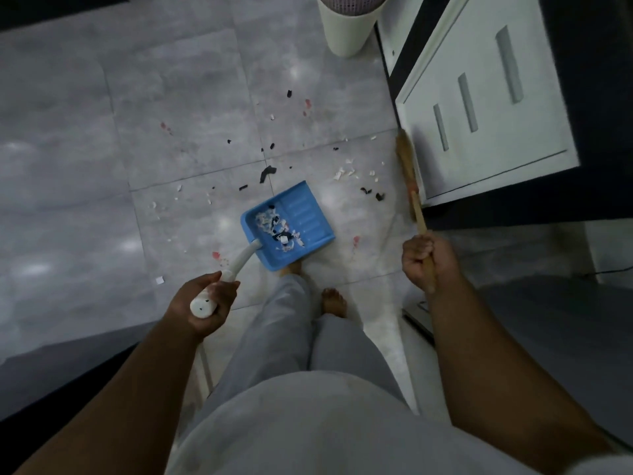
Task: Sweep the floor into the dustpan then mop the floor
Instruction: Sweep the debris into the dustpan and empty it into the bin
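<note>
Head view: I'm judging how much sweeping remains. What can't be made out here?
All in the head view:
- Broom: bristles motion-blurred against the cabinet; floor contact unclear.
- Waste bin: top cut off by the upper edge.
- One foot: mostly hidden behind the dustpan.
- Floor near the person: hidden by the legs.

Left hand (205, 299) in a fist round the white dustpan handle (239, 262), gripping near its butt end, which pokes out just behind the grip. Left forearm bare, reaching forward. Right hand (426, 260) in a fist round the broom stick (419, 217), knuckles facing left, stick showing ahead of and behind the grip. Right forearm bare, angled in from lower right.
</note>
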Demonstrator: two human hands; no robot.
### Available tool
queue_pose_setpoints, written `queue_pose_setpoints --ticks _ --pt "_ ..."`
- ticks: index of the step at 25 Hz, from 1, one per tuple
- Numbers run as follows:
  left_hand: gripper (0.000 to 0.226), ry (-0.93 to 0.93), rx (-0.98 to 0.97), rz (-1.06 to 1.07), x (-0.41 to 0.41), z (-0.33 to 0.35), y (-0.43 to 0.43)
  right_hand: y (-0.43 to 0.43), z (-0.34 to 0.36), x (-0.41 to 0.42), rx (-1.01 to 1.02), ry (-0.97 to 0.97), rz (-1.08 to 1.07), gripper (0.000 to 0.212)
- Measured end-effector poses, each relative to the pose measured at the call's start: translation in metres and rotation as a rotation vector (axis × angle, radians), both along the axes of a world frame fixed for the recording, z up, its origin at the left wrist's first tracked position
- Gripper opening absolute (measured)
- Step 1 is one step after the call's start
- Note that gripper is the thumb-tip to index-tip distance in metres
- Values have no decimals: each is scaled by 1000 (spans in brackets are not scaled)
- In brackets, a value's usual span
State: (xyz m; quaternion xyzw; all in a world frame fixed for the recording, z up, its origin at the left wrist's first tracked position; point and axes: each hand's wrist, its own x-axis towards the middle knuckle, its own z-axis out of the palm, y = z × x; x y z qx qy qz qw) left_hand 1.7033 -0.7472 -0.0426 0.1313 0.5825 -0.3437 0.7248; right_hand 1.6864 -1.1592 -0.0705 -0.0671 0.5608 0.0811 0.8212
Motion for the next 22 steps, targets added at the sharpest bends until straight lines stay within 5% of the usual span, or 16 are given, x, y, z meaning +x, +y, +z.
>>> queue_pose_setpoints --ticks 3,5,11,22 --pt "36 77 28 -17 13 -13 20 24 -26 41 13 -11 -103 41" --pt "30 97 36 -35 21 -18 33 37 -36 70 -24 3 -101 43" --pt "65 93 38 7 37 -18 61 62 -34 114 19 19 188 40" --pt "78 87 -13 95 31 -13 92 61 32 55 -29 79 474 41"
